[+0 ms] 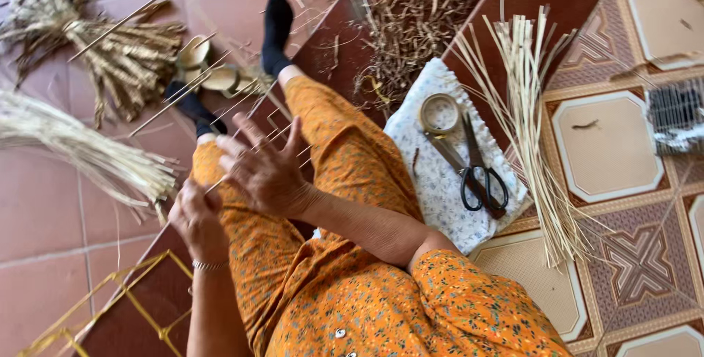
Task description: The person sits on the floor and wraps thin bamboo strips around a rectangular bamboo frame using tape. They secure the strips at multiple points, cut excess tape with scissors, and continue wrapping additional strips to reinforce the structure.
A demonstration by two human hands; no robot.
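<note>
Your left hand [196,218] closed, pinching thin sticks [242,148] over lap. Right hand [268,170] open, fingers spread flat on same sticks. Risk: sticks likely slip or snap if palm presses unevenly. Scissors [480,174] on cloth [440,196] edge near right knee; careless reach could catch blades.

The thin strips [242,148] under the right hand [268,174] and pinched by the left hand [192,214] look like pale, dry split cane, matt and smooth. The scissors [478,166] have dull metal blades and glossy black plastic handles, lying on soft white printed cloth [433,181]. The floor tiles [44,210] are glazed ceramic with a faint sheen. The orange floral clothing [345,291] is thin matt fabric
</note>
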